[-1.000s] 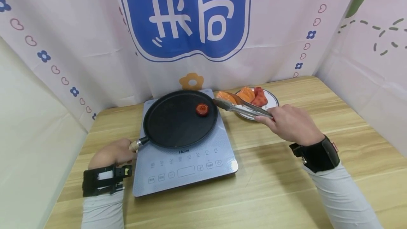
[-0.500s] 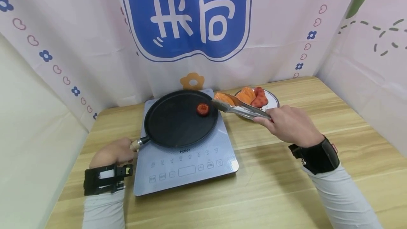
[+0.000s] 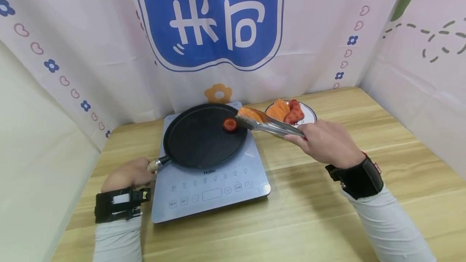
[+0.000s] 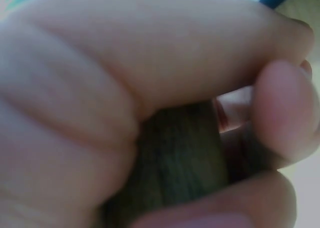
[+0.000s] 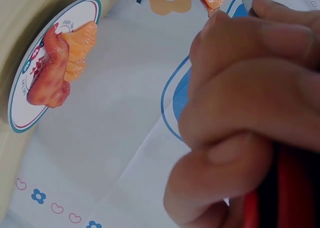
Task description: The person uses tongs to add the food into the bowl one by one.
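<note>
My left hand (image 3: 128, 174) grips the wooden handle (image 3: 153, 166) of a flat black frying pan (image 3: 200, 140); in the left wrist view its fingers curl round the handle (image 4: 180, 148). A round red slice (image 3: 229, 125) lies at the pan's right side. Metal tongs (image 3: 272, 127) are in my right hand (image 3: 324, 142), fingers curled round them. Between the tongs' tips is an orange salmon-like slice (image 3: 249, 113), above the pan's right rim. A white plate (image 3: 310, 115) behind that hand bears another orange slice (image 3: 278, 110) and a reddish-brown chicken wing (image 3: 294, 112).
The pan stands on a grey induction cooktop (image 3: 214, 207) with touch markings. Under it is a wood-grain table (image 3: 291, 221). A printed cloth (image 3: 109, 51) hangs close behind the cooktop, and a pale wall (image 3: 36, 153) rises at the left.
The tongs and the orange slice have moved a little left, closer over the pan's right rim. My left hand keeps hold of the handle.
</note>
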Demonstrator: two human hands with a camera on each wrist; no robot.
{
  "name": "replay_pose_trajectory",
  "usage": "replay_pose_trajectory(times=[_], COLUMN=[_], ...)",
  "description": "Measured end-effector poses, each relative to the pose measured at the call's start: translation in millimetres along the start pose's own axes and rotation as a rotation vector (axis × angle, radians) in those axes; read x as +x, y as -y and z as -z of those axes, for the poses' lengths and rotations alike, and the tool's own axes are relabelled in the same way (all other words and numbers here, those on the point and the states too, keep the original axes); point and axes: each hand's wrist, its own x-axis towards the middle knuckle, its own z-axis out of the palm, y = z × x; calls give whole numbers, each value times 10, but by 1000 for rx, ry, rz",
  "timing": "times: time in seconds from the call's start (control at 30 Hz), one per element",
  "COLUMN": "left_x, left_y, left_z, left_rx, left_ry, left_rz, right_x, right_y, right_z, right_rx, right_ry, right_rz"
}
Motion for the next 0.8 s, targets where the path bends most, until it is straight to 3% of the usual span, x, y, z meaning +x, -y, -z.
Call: replay_pose_trajectory(times=[0.27,0.8], left_x=[-18,53], left_y=[98,37], left_z=[-44,18], left_rx=[-37,-13], left_ry=[18,30], left_rz=[17,18], right_x=[40,90], right_y=[59,159], right_z=[-31,-41], right_rx=[-7,-24], right_ry=[-6,-14], right_rz=[25,28])
